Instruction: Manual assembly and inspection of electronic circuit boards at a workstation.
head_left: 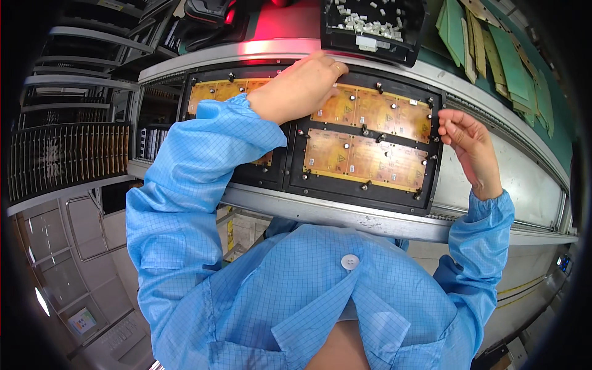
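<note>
Two black fixture frames (296, 154) lie side by side on a metal rail track, holding yellow-brown circuit boards (370, 159) in rows, with small black posts around them. My left hand (302, 86) reaches over the upper row near the far edge, where the two frames meet. Its fingers are curled, and their tips are partly hidden, so what they hold cannot be made out. Beside the right end of the fixture, my right hand (468, 145) has thumb and fingertips drawn together next to the upper right board. Anything between those fingertips is too small to name.
Beyond the far rail (259, 50) stands a black bin (370, 46) of small white parts. Green and tan board strips (487, 49) lie at the far right. A black device with a red light (213, 18) sits at the far left, above a slotted rack (68, 157).
</note>
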A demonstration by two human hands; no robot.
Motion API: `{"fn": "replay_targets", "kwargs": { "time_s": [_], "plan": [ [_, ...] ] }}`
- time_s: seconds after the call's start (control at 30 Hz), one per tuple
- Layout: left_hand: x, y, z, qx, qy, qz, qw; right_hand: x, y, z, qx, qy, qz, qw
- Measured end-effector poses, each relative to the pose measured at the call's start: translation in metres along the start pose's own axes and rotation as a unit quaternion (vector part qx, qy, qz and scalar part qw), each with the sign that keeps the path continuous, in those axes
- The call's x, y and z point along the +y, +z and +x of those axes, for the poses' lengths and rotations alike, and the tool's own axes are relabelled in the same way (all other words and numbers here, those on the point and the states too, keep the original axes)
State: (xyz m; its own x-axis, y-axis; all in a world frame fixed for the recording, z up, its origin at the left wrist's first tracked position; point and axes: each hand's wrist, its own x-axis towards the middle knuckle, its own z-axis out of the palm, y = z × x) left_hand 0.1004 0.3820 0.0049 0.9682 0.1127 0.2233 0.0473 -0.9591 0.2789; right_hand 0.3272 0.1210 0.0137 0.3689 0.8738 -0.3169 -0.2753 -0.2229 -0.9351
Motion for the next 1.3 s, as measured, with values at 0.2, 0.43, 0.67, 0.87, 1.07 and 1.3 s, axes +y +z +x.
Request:
{"fn": "replay_targets", "kwargs": {
  "time_s": [0.2,0.43,0.67,0.87,1.07,1.3],
  "plan": [
    [-0.007,-0.006,0.078,0.168,0.001,0.017,0.986,0.002,0.011,-0.004,-0.006,0.013,-0.034,0.999],
    [-0.038,0.013,0.168,-0.021,-0.320,0.068,0.945,0.006,0.024,-0.004,0.018,0.015,-0.146,0.989],
    [-0.080,0.026,0.175,-0.042,-0.285,0.093,0.953,0.005,0.038,-0.010,0.016,0.000,-0.192,0.981],
    [-0.065,0.021,0.170,0.128,-0.251,0.028,0.959,0.014,0.034,-0.010,0.002,0.003,-0.219,0.976],
    [-0.017,-0.040,0.110,0.098,-0.118,-0.170,0.974,0.016,0.036,-0.010,0.011,0.013,-0.189,0.982],
    [0.002,-0.056,0.033,-0.094,-0.197,-0.350,0.911,0.013,0.051,-0.013,0.005,-0.107,-0.394,0.913]
  ]
}}
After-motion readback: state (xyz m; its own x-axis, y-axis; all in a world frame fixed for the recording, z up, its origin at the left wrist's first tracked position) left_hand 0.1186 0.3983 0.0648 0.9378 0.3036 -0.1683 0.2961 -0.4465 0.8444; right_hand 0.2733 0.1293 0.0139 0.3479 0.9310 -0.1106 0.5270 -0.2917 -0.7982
